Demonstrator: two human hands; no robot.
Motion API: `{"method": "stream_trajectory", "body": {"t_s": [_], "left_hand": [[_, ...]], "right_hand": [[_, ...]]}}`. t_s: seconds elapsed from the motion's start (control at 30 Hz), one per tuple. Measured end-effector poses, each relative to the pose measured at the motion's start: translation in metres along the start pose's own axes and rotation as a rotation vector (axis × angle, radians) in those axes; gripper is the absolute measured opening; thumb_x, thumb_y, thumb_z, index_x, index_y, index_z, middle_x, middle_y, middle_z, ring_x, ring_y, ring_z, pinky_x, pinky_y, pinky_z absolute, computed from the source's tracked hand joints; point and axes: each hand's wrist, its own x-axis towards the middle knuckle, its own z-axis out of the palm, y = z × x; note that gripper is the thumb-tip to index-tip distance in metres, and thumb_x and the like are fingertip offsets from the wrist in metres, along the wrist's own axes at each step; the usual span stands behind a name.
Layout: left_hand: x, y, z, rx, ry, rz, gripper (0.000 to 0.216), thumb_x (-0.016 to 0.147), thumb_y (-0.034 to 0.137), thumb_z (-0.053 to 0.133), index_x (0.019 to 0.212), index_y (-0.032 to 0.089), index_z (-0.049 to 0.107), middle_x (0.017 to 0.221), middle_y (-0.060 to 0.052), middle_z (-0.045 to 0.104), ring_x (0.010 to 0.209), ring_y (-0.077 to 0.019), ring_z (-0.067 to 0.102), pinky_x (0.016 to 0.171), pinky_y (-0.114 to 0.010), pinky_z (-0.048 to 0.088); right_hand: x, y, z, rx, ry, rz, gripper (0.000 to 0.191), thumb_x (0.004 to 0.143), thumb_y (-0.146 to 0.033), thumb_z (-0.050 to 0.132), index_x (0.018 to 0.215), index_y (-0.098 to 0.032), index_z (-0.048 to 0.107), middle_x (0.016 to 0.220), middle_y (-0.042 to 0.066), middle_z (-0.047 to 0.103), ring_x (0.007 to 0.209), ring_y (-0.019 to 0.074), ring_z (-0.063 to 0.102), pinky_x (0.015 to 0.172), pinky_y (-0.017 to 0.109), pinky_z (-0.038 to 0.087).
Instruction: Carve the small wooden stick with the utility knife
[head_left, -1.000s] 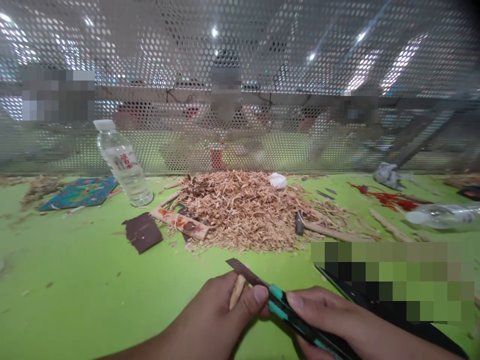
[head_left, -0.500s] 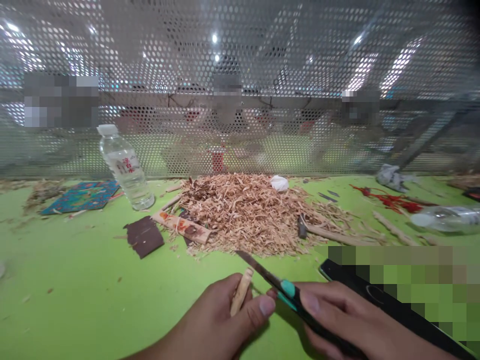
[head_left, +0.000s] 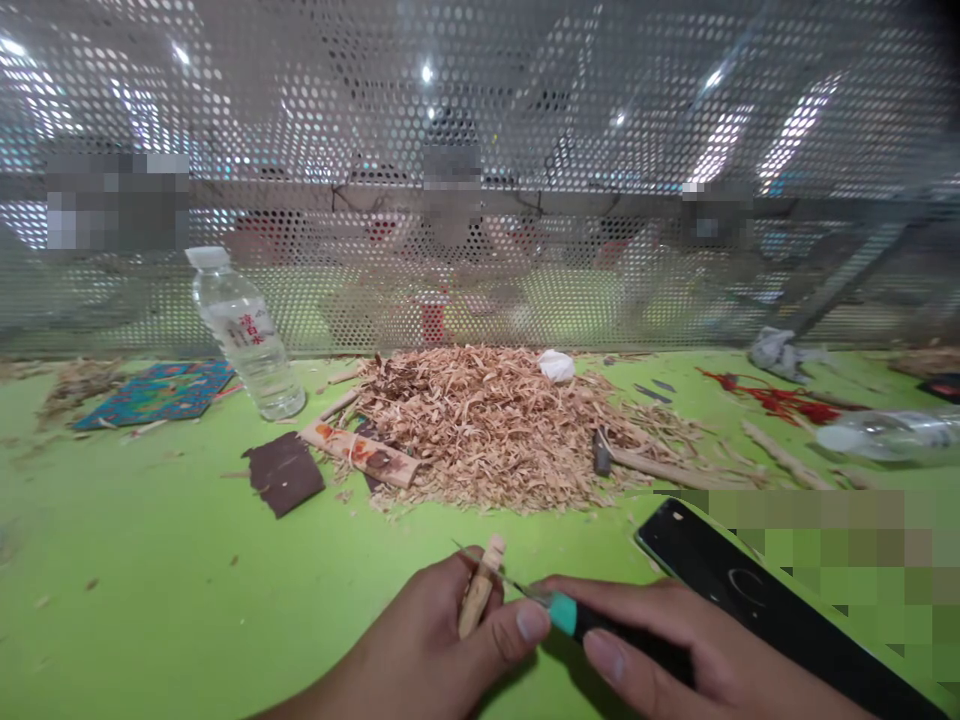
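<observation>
My left hand [head_left: 435,640] is closed round a short pale wooden stick [head_left: 480,590] that points up and away near the bottom middle. My right hand [head_left: 675,655] grips a utility knife with a black and teal handle [head_left: 581,620]. Its thin blade [head_left: 495,572] lies across the stick just below its top end. Both hands hover low over the green table [head_left: 150,590]. A big heap of wood shavings [head_left: 495,425] lies just beyond them.
A water bottle [head_left: 244,335] stands at the back left beside a patterned blue card [head_left: 154,392]. A dark brown piece [head_left: 285,472] and a painted wooden strip [head_left: 360,452] lie left of the heap. A black phone [head_left: 750,585] lies at right. A perforated metal screen [head_left: 480,150] closes the back.
The knife has been drawn back toward me and turned, so its blade now crosses the stick near the top. The stick has shifted slightly in my left hand.
</observation>
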Motion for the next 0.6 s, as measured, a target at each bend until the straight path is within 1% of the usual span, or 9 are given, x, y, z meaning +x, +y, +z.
{"method": "stream_trajectory", "body": {"t_s": [0.1,0.23,0.3,0.4,0.47,0.6], "left_hand": [[0.0001,0.0012,-0.0007,0.002,-0.006,0.009,0.071,0.082,0.087,0.069,0.099,0.019,0.061,0.089,-0.001,0.052,0.085,-0.0193,0.049,0.08,-0.033,0.046],[0.0004,-0.0005,-0.0008,-0.002,-0.003,0.012,0.07,0.083,0.086,0.069,0.102,0.018,0.062,0.092,-0.003,0.057,0.087,-0.0203,0.052,0.083,-0.034,0.048],[0.0005,-0.0014,-0.0007,-0.005,0.005,0.005,0.071,0.082,0.086,0.07,0.101,0.018,0.062,0.093,-0.004,0.059,0.088,-0.021,0.053,0.084,-0.034,0.048],[0.0003,-0.0015,-0.0006,-0.012,0.008,0.007,0.07,0.082,0.086,0.071,0.1,0.018,0.063,0.094,-0.004,0.059,0.09,-0.0216,0.055,0.086,-0.034,0.049],[0.0,-0.0012,-0.0005,-0.014,0.005,0.01,0.07,0.081,0.085,0.072,0.101,0.018,0.064,0.094,-0.004,0.059,0.092,-0.022,0.055,0.087,-0.033,0.049],[0.0001,-0.0016,-0.0003,-0.018,0.008,0.01,0.069,0.082,0.084,0.073,0.101,0.018,0.064,0.096,-0.004,0.06,0.094,-0.0227,0.056,0.089,-0.034,0.048]], "right_hand": [[0.0035,-0.0041,0.0006,0.022,-0.035,-0.019,0.05,0.105,-0.062,0.059,0.134,-0.03,0.084,0.125,0.007,0.088,0.108,0.0315,0.085,0.096,0.036,0.067],[0.006,-0.0071,0.001,0.071,-0.017,0.002,0.045,0.106,-0.059,0.06,0.134,-0.032,0.084,0.126,0.005,0.088,0.101,0.0293,0.086,0.091,0.034,0.068],[0.0052,-0.0056,0.0008,0.081,-0.018,-0.011,0.043,0.105,-0.058,0.063,0.133,-0.033,0.084,0.125,0.004,0.088,0.1,0.0293,0.086,0.089,0.034,0.069],[0.0029,-0.0021,0.001,0.074,-0.025,-0.038,0.043,0.104,-0.057,0.065,0.133,-0.032,0.084,0.126,0.005,0.088,0.107,0.031,0.085,0.093,0.035,0.068],[0.0019,-0.0006,0.0016,0.069,-0.024,-0.042,0.044,0.105,-0.056,0.063,0.135,-0.032,0.083,0.128,0.006,0.087,0.112,0.0322,0.084,0.098,0.038,0.066],[0.0023,0.0016,0.0024,0.072,-0.02,-0.057,0.045,0.107,-0.055,0.061,0.137,-0.031,0.082,0.128,0.007,0.087,0.114,0.0328,0.083,0.1,0.039,0.066]]}}
